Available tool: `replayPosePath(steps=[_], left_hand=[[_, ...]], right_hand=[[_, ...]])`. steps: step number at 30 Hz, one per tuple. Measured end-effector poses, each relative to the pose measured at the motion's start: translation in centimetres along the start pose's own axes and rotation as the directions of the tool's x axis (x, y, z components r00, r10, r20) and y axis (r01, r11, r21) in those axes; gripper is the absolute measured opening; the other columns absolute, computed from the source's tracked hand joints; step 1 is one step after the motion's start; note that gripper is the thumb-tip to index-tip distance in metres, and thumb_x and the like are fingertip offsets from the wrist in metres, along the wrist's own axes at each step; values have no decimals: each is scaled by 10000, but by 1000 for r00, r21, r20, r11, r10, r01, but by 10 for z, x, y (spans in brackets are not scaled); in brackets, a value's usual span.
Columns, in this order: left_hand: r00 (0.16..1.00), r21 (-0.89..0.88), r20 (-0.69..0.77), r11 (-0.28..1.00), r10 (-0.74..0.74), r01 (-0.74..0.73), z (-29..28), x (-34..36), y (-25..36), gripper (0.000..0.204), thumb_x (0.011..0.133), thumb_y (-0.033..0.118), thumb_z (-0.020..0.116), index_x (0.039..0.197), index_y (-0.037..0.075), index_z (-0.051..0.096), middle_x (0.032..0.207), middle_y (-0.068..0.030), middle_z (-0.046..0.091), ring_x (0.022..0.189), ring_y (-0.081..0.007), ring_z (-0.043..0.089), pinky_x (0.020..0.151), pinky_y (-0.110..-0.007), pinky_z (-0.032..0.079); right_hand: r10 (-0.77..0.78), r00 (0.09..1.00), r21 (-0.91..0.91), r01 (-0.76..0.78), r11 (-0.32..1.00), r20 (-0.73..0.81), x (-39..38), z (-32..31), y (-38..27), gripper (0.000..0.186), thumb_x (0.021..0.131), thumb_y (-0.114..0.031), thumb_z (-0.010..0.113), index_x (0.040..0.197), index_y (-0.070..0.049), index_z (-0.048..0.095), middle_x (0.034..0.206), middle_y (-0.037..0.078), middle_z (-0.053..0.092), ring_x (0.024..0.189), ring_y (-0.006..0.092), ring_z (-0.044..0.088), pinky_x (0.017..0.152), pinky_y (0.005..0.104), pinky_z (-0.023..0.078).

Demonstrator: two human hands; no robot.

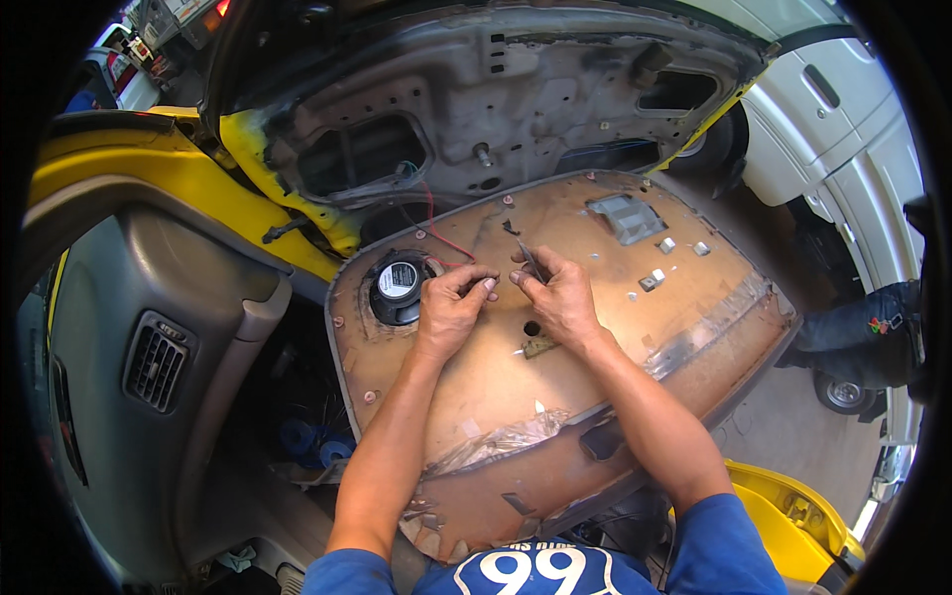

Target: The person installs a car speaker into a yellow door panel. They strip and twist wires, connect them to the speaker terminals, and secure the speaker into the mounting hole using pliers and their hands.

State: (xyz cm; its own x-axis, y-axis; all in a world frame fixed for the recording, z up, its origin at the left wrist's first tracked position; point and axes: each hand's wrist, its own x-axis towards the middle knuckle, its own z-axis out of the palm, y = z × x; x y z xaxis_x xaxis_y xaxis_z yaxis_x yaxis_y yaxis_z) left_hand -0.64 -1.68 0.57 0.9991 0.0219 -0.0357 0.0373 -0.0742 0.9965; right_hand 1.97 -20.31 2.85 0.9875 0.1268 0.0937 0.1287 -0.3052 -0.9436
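A tan door trim panel point(466, 377) lies back-side up in front of me. A round black speaker point(395, 307) with a white label sits at its left, with a thin red wire point(436, 238) running nearby. My left hand point(451, 307) is closed in a pinch beside the speaker, holding something too small to make out. Just right of it, my right hand point(560, 302) grips a thin dark metal tool point(528, 256) pointing away from me.
A yellow door point(248, 169) with bare inner metal stands behind the panel. A grey dashboard with an air vent point(159, 357) is at left. A white vehicle point(813, 119), a person's dark-clothed leg point(853, 332) and yellow bodywork point(793, 506) are at right.
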Motion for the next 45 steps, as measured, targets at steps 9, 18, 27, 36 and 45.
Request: replayPosePath(steps=[9,18,27,36,45], left_hand=[[977,150,-30,968,210,-203,1,0,1,150,971,22,730,1098,-40,779,932,-90,795,841,-131,755,777,-268,601],[965,208,-46,947,259,-245,1,0,3,143,956,16,735,1080,-36,785,924,-89,798,832,-136,751,771,-277,594],[970,214,-34,950,239,-226,0,-1,3,145,955,20,734,1079,-32,788,913,-91,803,828,-133,751,770,-276,595],[981,163,-24,969,192,-186,0,-2,3,145,970,25,727,1088,-37,785,917,-86,809,849,-130,760,786,-270,603],[991,39,-60,992,122,-120,2,-1,-1,174,984,30,725,1131,-50,773,964,-101,816,905,-145,773,830,-279,619]], right_hand=[[-2,999,-133,9,991,54,-1,5,6,188,939,-151,784,993,18,721,869,201,750,745,253,724,702,376,558],[32,999,-77,-30,997,17,-5,8,2,196,952,-142,757,1046,29,738,842,197,755,717,231,728,678,380,557],[11,999,-65,-9,998,33,-4,8,4,208,960,-145,743,1070,31,739,855,206,754,758,252,735,721,387,558],[16,996,-121,-6,993,89,-3,4,3,231,971,-155,725,1091,42,729,929,229,750,813,300,741,750,401,560],[-37,995,-124,48,991,88,-4,2,2,239,961,-145,731,1105,45,721,964,242,742,875,352,750,778,416,564]])
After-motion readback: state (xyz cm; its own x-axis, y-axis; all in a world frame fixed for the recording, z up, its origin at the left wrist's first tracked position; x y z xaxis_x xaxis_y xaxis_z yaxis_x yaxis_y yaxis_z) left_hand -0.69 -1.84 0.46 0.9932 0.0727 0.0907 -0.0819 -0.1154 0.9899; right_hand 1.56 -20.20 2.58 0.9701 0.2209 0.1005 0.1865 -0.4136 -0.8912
